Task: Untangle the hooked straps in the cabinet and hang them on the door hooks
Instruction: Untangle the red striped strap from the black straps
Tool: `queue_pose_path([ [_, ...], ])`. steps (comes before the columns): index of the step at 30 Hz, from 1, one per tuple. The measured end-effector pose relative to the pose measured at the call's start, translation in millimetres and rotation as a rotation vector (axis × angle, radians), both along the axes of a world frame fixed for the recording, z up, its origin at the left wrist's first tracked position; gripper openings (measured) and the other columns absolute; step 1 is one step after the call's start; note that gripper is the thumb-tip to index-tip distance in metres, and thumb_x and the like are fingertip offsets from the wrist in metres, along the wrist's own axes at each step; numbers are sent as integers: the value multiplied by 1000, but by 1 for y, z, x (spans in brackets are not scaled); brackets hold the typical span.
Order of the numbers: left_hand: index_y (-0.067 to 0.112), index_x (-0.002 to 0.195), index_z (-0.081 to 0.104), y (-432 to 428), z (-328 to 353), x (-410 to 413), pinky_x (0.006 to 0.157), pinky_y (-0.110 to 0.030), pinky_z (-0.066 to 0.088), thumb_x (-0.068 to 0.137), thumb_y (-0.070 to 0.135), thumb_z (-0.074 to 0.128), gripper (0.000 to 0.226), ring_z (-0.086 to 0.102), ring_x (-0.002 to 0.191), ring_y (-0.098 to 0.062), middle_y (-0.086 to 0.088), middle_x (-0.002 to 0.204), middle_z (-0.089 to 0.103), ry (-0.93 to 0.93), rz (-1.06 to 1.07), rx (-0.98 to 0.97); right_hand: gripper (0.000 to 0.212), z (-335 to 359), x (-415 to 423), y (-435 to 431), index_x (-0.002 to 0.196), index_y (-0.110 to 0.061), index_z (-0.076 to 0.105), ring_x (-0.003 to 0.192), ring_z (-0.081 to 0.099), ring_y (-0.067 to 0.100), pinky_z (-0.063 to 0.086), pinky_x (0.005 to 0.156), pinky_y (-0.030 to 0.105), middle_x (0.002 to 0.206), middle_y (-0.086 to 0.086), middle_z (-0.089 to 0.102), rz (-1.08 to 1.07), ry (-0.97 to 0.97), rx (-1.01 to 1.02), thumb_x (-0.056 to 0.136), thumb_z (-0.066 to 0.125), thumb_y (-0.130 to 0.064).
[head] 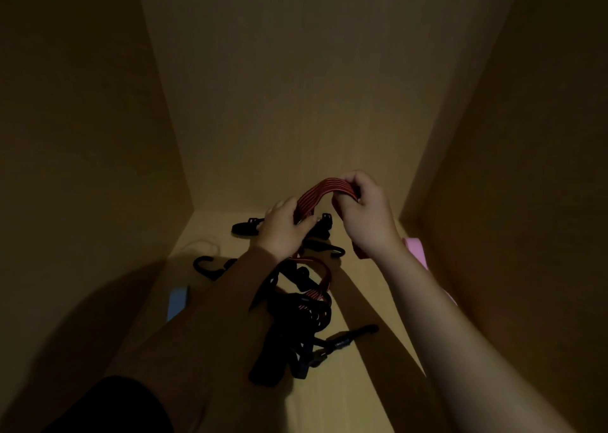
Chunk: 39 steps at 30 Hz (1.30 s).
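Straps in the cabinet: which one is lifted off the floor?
The red-striped strap, arched between the left hand and right hand; the dark straps lie in a heap on the cabinet floor.

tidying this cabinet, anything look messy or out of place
Yes: on the cabinet floor, dark straps lie in a tangled heap, and a loose hook lies apart at its left. The left hand and right hand hold a red striped strap arched above it.
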<state>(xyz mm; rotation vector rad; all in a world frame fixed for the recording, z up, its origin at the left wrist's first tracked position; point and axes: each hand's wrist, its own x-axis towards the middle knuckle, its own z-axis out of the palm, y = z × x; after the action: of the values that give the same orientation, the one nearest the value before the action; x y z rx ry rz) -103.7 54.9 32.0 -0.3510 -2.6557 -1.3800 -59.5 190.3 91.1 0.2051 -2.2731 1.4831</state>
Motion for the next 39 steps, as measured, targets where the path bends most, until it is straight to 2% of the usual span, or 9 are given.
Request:
queue_pose_path([
  [3, 13, 107, 55, 6, 15, 5, 77, -29, 44, 95, 25, 47, 19, 57, 94, -19, -4, 99, 61, -63, -41, 158, 12, -2, 4, 4, 82, -9, 56, 63, 46, 9, 35, 52, 11, 74, 2, 52, -51, -69, 0, 92, 49, -9],
  [6, 9, 101, 55, 7, 30, 5, 67, -20, 39, 96, 17, 42, 16, 53, 86, -17, -2, 89, 57, -23, -14, 203, 9, -11, 6, 12, 87, -12, 55, 64, 48, 11, 37, 55, 20, 74, 0, 53, -44, -244, 34, 93, 49, -13],
  [10, 3, 93, 52, 11, 52, 7, 66, -30, 37, 94, 11, 41, 13, 50, 77, -21, -11, 85, 55, 47, -86, 152, 14, -16, 8, 10, 79, -15, 50, 62, 48, 15, 38, 61, 28, 69, 0, 50, 110, -356, 20, 84, 51, -3],
  [13, 14, 82, 50, 20, 68, 10, 61, -29, 37, 93, 11, 44, 12, 47, 65, -16, -1, 72, 51, 47, -143, 151, 18, -17, 9, -1, 74, -15, 48, 62, 49, 14, 40, 63, 29, 66, -1, 48, 209, -386, -73, 83, 56, -2],
  [22, 19, 99, 60, 9, 54, 16, 72, -21, 44, 87, 13, 58, 14, 58, 84, -14, -3, 92, 63, -120, -175, 256, 24, -30, 11, 1, 69, -13, 54, 65, 54, 17, 42, 61, 27, 68, 2, 55, 112, -390, -181, 93, 51, -10],
  [28, -2, 95, 64, -1, 21, 22, 76, -32, 48, 77, 2, 64, 18, 60, 75, -15, -6, 81, 63, -255, -265, 80, 16, -33, 8, 0, 91, -5, 66, 88, 65, 30, 52, 81, 45, 92, 14, 69, 50, -357, -68, 91, 51, -8],
  [31, 3, 92, 68, -2, 14, 23, 78, -32, 51, 74, 5, 72, 18, 63, 77, -14, -4, 81, 67, -238, -284, 111, 18, -35, 8, 1, 95, -2, 67, 89, 65, 30, 52, 84, 50, 94, 17, 69, 64, -357, -19, 90, 49, -5],
  [36, 5, 90, 69, 0, 14, 23, 81, -35, 53, 75, 5, 71, 16, 66, 83, -20, -9, 86, 70, -178, -253, 151, 19, -37, 9, 2, 100, -4, 66, 91, 64, 28, 53, 85, 47, 97, 15, 68, 86, -352, 31, 90, 48, -4],
  [39, -1, 88, 66, -2, 15, 21, 79, -42, 53, 74, 3, 66, 14, 65, 83, -29, -18, 87, 68, -168, -197, 99, 15, -41, 9, 4, 97, -5, 62, 87, 60, 26, 50, 70, 34, 97, 14, 64, 29, -336, 209, 90, 48, -6],
])
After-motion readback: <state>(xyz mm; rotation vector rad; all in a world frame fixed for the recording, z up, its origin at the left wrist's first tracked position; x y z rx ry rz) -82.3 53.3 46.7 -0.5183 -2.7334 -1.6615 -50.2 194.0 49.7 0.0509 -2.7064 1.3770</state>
